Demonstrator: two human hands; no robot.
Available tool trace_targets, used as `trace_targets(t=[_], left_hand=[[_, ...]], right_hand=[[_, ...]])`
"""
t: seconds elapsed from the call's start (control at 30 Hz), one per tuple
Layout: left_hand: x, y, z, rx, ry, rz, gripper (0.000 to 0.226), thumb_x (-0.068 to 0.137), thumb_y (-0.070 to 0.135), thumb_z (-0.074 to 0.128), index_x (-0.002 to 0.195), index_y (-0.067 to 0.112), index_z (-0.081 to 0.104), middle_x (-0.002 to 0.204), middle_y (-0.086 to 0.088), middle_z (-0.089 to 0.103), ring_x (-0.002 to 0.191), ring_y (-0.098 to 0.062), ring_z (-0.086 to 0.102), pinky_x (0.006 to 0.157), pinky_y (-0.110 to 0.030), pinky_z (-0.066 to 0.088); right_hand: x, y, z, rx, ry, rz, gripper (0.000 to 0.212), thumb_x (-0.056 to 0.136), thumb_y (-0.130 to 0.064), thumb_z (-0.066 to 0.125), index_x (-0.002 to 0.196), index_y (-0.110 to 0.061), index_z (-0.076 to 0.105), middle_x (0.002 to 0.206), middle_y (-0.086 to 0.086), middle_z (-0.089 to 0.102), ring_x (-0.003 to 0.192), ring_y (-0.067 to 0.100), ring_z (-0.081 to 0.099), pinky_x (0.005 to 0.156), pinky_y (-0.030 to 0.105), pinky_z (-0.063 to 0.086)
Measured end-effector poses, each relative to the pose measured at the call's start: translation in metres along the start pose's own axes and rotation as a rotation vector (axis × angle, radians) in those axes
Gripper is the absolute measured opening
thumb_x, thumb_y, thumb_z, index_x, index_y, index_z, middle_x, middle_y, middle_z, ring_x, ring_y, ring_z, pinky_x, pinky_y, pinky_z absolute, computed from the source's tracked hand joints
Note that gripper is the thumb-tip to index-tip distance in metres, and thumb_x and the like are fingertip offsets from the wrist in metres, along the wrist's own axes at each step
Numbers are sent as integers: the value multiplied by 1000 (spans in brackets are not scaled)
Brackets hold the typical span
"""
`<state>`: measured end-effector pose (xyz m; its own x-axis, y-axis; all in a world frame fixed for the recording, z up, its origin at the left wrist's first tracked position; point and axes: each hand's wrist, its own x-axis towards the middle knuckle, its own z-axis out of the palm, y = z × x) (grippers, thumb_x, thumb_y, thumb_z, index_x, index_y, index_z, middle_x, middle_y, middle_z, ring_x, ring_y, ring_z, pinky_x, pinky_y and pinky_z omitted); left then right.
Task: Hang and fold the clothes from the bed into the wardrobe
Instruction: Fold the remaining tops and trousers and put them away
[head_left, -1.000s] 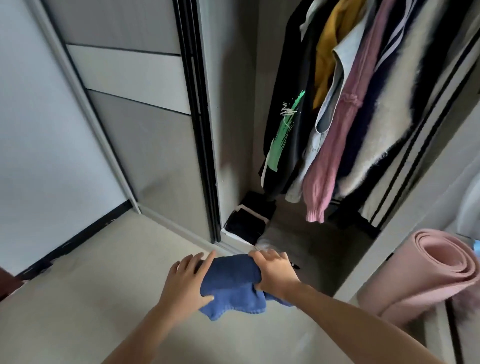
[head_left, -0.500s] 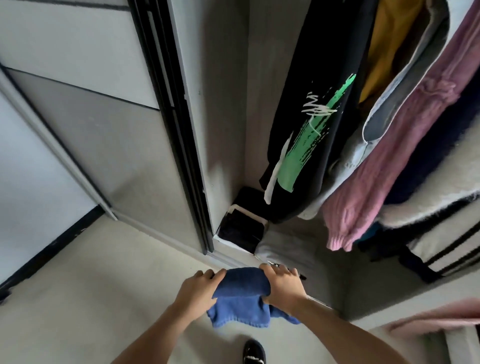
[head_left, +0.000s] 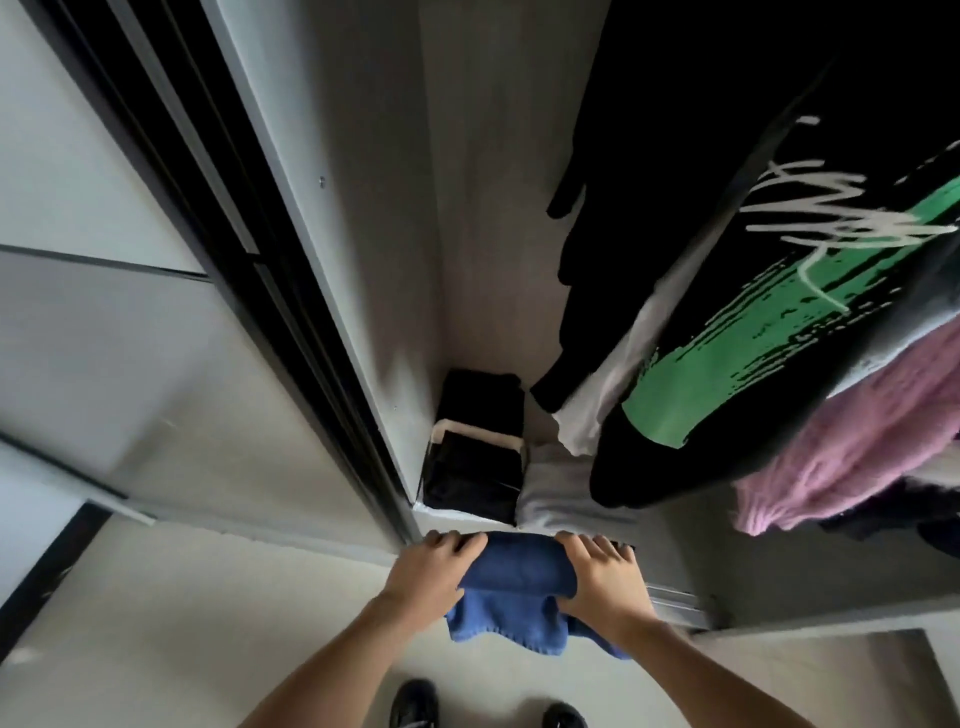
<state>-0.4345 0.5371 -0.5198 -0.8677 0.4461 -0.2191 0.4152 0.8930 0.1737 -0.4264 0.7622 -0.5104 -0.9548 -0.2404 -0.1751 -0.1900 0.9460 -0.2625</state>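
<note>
**A:** Garment first: where is the blue fold (head_left: 519, 566)?

**B:** Between my two hands, at the front edge of the wardrobe (head_left: 753, 561) floor. I cannot tell whether it rests there yet. My left grip (head_left: 431, 577) curls over its left end and my right grip (head_left: 602, 582) over its right. Both are closed on the cloth, and a loose hem hangs toward me.

**A:** Which way does it lie?

**B:** Its long axis runs left to right, across the opening. The grey stack (head_left: 561, 499) sits straight ahead, just past my fingertips, with the black stack (head_left: 472, 467) to its left. Both hands are equally near, so I'd judge the move goes forward onto the grey.
</note>
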Motion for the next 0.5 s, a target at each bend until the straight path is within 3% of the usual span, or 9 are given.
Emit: trace_targets(t=[0.17,0.23,0.33,0.43,0.5], left_hand=[[77,-46,45,81,188,162,89,23,24,84,103,23,44,69,4,61,58,-19,60,38,-19,43],[113,-60,71,119,329,163,88,32,25,85,109,21,44,84,0,66,69,-22,62,50,-25,51],[171,-69,120,87,562,28,94,43,30,86,126,17,44,119,-19,61,99,-36,62,77,-41,53],[223,-63,183,19,636,-122,108,45,32,87,137,11,35,132,-31,48,114,-45,54,81,-50,51],[257,-67,238,-14,671,-137,112,44,36,88,139,9,33,135,-32,45,117,-45,53,81,-50,51]], right_hand=[[47,19,65,-72,263,94,50,45,-44,49,88,-21,62,67,-5,66,59,20,64,50,30,47],[72,35,90,-39,379,132,47,49,-43,42,84,-16,60,66,-2,65,58,25,63,51,33,47],[115,65,128,68,487,297,49,56,-43,51,89,-9,64,72,7,68,67,32,65,60,38,49],[155,106,157,141,521,470,50,67,-28,76,109,-8,58,95,15,68,89,37,62,74,40,45],[179,143,174,130,563,507,52,73,-28,75,116,-9,52,102,16,65,93,36,61,73,36,42]])
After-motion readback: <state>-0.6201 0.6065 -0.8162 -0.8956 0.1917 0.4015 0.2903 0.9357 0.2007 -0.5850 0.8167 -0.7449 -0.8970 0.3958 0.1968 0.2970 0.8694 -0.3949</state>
